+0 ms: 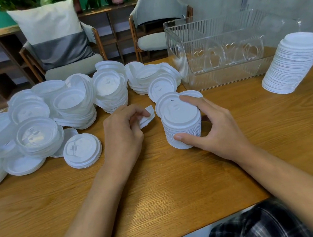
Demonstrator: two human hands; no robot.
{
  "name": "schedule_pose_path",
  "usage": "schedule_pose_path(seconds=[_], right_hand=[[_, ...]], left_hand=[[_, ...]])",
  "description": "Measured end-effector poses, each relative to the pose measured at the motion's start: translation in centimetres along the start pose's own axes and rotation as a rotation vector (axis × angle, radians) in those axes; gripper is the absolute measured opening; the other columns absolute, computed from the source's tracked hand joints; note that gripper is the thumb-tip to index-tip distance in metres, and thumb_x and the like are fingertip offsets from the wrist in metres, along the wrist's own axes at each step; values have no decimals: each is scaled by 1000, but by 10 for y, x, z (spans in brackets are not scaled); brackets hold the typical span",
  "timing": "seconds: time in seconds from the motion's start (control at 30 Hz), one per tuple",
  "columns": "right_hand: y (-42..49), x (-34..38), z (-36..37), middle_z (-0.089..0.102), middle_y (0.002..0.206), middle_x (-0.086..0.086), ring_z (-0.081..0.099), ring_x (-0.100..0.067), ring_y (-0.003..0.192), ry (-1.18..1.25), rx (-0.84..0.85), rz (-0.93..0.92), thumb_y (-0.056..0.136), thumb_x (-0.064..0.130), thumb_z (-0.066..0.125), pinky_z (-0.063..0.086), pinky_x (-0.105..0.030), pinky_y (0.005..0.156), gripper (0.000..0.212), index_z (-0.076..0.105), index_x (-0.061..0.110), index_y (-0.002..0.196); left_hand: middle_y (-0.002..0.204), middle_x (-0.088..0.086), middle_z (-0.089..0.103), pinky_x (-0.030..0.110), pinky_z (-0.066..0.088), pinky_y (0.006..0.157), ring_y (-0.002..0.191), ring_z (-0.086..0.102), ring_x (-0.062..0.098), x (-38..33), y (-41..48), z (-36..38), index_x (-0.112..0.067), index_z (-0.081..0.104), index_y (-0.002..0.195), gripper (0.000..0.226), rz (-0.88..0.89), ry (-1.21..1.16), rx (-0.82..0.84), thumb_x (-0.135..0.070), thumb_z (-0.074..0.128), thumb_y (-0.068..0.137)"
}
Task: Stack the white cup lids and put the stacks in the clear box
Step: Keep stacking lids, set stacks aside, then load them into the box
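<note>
Lid stack [182, 118] in curled right grip [217, 129]

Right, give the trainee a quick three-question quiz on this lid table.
1. True or false: the clear box already holds a stack of white lids.
2. What does the right hand hold? A) the short stack B) the clear box C) nothing
3. Fill in: the left hand pinches a single ____.
Key: 1 false; 2 A; 3 lid.
</note>
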State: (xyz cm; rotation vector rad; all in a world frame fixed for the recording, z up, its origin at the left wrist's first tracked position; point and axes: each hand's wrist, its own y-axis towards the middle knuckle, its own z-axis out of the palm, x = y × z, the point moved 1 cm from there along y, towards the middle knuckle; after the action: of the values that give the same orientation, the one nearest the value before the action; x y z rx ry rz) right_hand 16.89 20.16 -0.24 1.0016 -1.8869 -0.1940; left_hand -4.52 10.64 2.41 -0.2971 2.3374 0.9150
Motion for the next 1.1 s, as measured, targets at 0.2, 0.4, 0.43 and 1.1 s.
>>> schedule_pose_path(seconds=[0.2,0.4,0.43,1.1], right_hand=[[0,1,-1,59,141,12,52,-4,135,0,6,0,77,50,87,47,-21,105,85,53,21,149],[0,2,0,59,140,13,52,-2,134,-11,-1,-3,77,50,87,42,-15,106,84,54,21,149],[0,2,0,59,140,13,52,-1,134,-14,-2,-4,77,50,87,42,-15,106,84,54,21,149],[0,3,-1,56,141,18,51,1,133,-18,23,6,78,51,85,45,-16,104,85,51,23,151]], left_hand=[[92,-5,69,7,35,74,78,53,2,-3,0,0,-25,80,91,35,-3,8,23,7,66,90],[95,-6,60,3,36,77,88,55,-2,-3,0,0,-22,83,91,39,29,-11,13,13,67,86],[96,-5,59,3,36,77,89,56,-1,-4,0,0,-22,83,91,40,51,-11,12,14,66,86],[113,4,68,35,58,91,104,75,24,-23,9,-12,-4,62,113,30,-155,-941,26,9,74,89]])
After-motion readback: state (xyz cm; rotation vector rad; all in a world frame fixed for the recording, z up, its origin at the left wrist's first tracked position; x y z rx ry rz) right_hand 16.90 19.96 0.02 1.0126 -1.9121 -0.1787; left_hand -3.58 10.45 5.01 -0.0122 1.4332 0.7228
